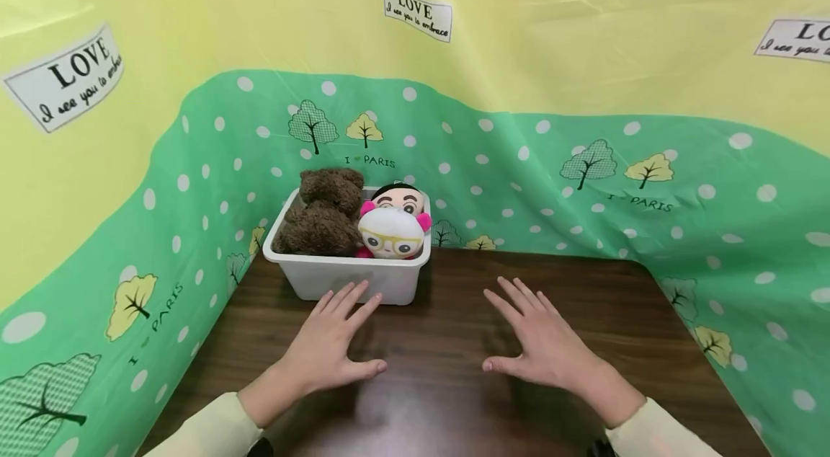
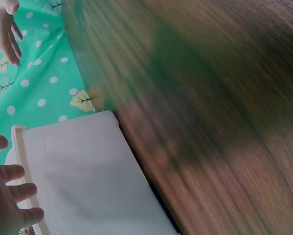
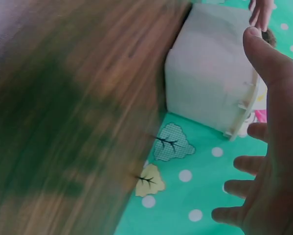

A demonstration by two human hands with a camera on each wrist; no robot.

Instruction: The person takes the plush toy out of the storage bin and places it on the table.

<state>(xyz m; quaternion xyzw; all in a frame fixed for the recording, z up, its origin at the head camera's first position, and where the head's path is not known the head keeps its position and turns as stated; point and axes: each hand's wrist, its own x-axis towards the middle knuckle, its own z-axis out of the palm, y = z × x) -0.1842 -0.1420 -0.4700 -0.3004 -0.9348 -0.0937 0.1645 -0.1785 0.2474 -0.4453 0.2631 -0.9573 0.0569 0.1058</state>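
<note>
Both hands hover over the dark wooden table with fingers spread and nothing in them. My left hand (image 1: 328, 345) is in front of a white plastic bin (image 1: 353, 275), its fingertips overlapping the bin's lower front in the head view. Farther right, my right hand (image 1: 541, 342) is over bare wood, thumb pointing inward. Inside the bin, a brown fluffy plush toy (image 1: 320, 226) fills the left side. On the right lie a white plush head with yellow glasses and pink ears (image 1: 391, 230) and, behind it, a black-haired doll (image 1: 400, 196), partly hidden.
The bin stands at the back left of the wooden table (image 1: 447, 342). A green and yellow printed curtain (image 1: 519, 176) hangs around the table's back and both sides, close behind the bin.
</note>
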